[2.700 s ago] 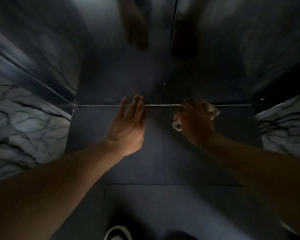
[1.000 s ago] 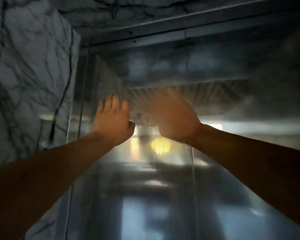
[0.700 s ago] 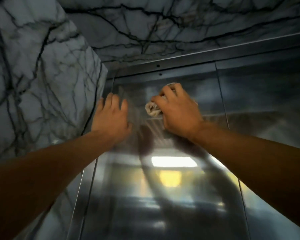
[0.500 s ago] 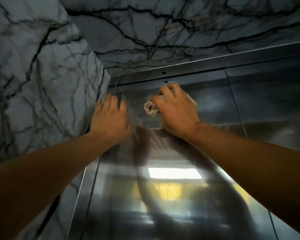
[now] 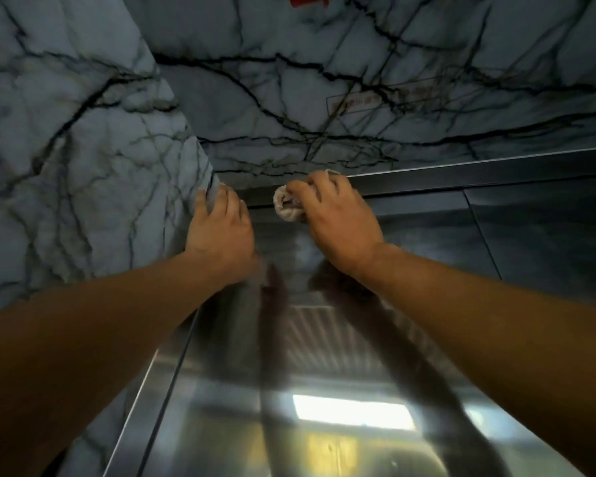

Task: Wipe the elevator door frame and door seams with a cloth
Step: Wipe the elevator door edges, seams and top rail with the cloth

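Observation:
I look steeply up at a shiny steel elevator door [image 5: 324,390]. My right hand [image 5: 338,222] grips a bunched pale cloth [image 5: 286,205] and presses it where the door's top meets the steel top frame bar [image 5: 461,175]. My left hand [image 5: 221,228] rests flat, fingers together, on the upper left corner where the left frame strip [image 5: 145,407] meets the marble wall. The vertical seam between the two door panels [image 5: 480,235] runs to the right of my right arm.
Grey-veined white marble [image 5: 83,149] covers the wall on the left and the lintel above the door. A faint red-outlined notice [image 5: 386,101] sits on the lintel. The door reflects a ceiling light [image 5: 351,411] and my arms.
My view has swung from the floor sill up to the door's top. Both hands have climbed; the cloth went from the upper door panel up to the top frame bar.

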Action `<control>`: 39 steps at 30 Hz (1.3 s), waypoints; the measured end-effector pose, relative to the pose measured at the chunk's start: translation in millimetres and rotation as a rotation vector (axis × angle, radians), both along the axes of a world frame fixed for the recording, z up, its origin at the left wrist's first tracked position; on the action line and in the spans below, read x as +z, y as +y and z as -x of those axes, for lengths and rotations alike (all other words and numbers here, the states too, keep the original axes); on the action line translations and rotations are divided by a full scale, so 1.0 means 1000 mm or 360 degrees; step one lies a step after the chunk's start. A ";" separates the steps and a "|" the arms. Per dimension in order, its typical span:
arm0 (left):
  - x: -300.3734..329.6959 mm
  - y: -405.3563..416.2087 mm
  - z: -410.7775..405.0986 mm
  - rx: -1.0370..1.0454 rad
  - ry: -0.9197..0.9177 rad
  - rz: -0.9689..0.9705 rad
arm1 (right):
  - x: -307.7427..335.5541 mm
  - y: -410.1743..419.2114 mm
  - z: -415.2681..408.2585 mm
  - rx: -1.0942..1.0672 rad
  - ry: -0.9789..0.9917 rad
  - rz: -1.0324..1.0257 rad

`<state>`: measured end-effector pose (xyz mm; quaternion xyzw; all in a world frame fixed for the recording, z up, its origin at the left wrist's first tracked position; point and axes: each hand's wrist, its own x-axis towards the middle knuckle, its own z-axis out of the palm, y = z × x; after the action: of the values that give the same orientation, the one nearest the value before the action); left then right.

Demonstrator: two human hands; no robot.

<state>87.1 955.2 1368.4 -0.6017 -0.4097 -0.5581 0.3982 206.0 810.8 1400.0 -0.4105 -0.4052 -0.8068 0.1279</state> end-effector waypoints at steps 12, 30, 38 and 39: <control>0.004 0.040 0.038 0.0671 0.0183 -0.0013 | 0.050 0.093 0.047 0.0067 0.0100 -0.0024; 0.025 0.071 -0.022 0.0298 0.0050 -0.0190 | 0.067 0.145 0.018 -0.0036 0.0328 -0.0018; 0.033 0.045 -0.043 -0.0102 -0.0221 -0.0112 | 0.072 0.070 -0.026 -0.0130 0.0327 -0.0084; 0.034 0.035 -0.050 -0.0195 -0.0245 -0.0133 | 0.073 0.057 -0.034 -0.0166 0.0323 -0.0100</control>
<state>137.1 990.6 1402.6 -0.5639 -0.3779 -0.6427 0.3553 239.8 867.8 1472.7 -0.5064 -0.3429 -0.7789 0.1391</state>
